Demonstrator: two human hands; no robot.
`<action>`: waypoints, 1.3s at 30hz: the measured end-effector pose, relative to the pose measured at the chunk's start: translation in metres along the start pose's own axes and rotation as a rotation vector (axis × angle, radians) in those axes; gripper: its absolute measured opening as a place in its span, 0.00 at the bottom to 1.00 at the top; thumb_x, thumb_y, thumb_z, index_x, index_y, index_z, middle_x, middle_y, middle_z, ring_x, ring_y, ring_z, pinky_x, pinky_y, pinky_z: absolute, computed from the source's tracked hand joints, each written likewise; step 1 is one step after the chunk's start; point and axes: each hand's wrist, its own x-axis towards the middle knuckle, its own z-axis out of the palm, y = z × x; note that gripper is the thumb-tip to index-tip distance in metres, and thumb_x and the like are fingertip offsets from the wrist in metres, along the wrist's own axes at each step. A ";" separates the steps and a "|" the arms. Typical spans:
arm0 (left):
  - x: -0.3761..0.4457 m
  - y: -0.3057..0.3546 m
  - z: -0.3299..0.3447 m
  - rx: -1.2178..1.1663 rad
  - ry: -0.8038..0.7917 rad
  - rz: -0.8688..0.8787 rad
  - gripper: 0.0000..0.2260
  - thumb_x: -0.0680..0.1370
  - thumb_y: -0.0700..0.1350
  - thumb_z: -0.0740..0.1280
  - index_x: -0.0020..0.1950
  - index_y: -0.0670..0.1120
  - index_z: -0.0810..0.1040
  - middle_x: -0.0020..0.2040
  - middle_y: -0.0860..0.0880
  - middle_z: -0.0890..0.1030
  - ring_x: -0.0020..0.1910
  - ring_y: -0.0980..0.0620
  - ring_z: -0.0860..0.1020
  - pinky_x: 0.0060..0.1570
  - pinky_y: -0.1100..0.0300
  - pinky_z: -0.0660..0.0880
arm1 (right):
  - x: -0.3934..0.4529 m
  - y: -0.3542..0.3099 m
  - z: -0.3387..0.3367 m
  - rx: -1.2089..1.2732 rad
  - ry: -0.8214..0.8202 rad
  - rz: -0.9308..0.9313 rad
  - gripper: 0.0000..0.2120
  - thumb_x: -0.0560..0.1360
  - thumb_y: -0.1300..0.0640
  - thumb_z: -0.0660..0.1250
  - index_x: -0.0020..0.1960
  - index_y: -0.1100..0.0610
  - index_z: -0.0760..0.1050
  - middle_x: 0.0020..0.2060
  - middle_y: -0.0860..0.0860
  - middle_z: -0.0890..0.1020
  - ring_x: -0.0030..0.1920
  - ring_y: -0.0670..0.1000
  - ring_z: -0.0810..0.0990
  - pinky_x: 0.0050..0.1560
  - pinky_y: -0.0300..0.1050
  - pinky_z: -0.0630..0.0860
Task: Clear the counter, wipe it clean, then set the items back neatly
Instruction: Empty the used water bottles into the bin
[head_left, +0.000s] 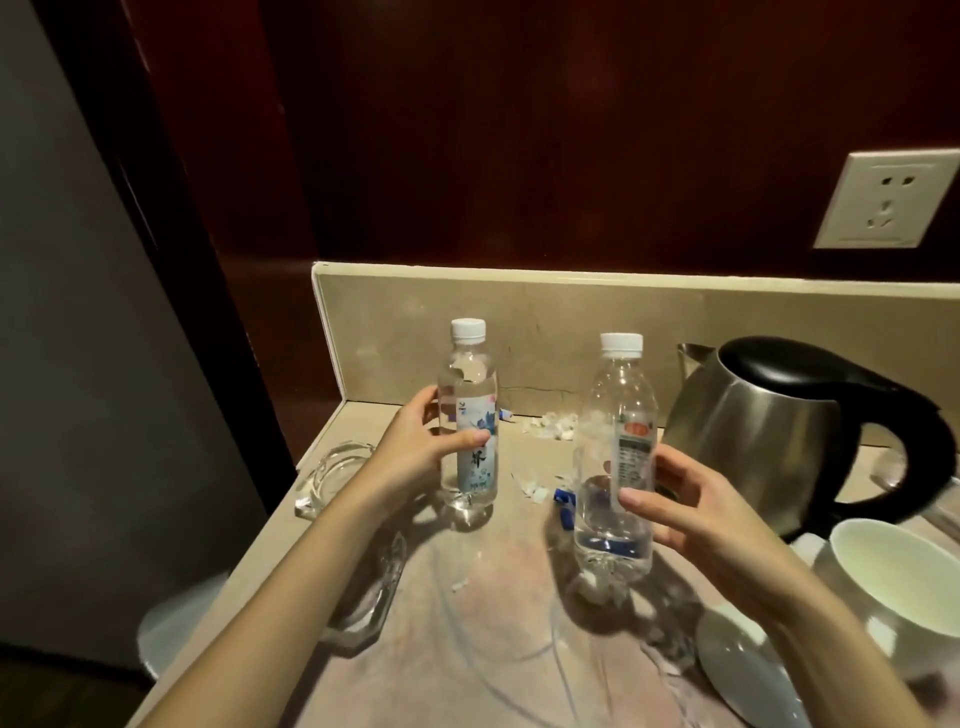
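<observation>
Two clear plastic water bottles with white caps stand on the beige stone counter (467, 623). My left hand (415, 447) grips the left bottle (106, 415) around its middle, thumb across the blue-and-white label. My right hand (691, 509) curls around the right bottle (618, 447), fingers at its label; this bottle holds only a little water. White paper scraps (711, 426) lie on the counter behind and between the bottles, with a small blue scrap (719, 501) near the right bottle's base.
A steel electric kettle (769, 436) with a black handle stands at the right. A white cup (893, 587) and a white saucer (748, 670) sit at the front right. Glass ashtrays rest at the left edge (332, 473) and beneath my left forearm (363, 608). A wall socket (888, 205) is above.
</observation>
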 end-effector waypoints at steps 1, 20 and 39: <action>0.007 -0.003 -0.001 0.002 0.008 0.001 0.24 0.71 0.40 0.74 0.64 0.50 0.71 0.58 0.53 0.79 0.51 0.59 0.79 0.42 0.64 0.71 | 0.001 0.002 0.000 0.001 0.003 0.003 0.33 0.57 0.48 0.79 0.61 0.53 0.77 0.56 0.52 0.83 0.58 0.52 0.81 0.59 0.51 0.78; 0.047 -0.042 -0.028 0.078 -0.020 0.078 0.29 0.67 0.36 0.77 0.62 0.53 0.70 0.62 0.50 0.77 0.65 0.50 0.73 0.68 0.50 0.68 | 0.017 0.007 0.028 0.008 0.011 0.002 0.30 0.54 0.43 0.82 0.55 0.46 0.81 0.57 0.51 0.82 0.59 0.52 0.81 0.58 0.53 0.77; -0.075 -0.040 -0.028 0.019 -0.292 0.107 0.27 0.68 0.38 0.76 0.65 0.45 0.72 0.57 0.51 0.81 0.55 0.56 0.81 0.54 0.59 0.79 | -0.003 0.028 0.114 -0.089 0.161 -0.119 0.24 0.63 0.56 0.78 0.57 0.55 0.77 0.51 0.49 0.84 0.52 0.47 0.83 0.52 0.39 0.78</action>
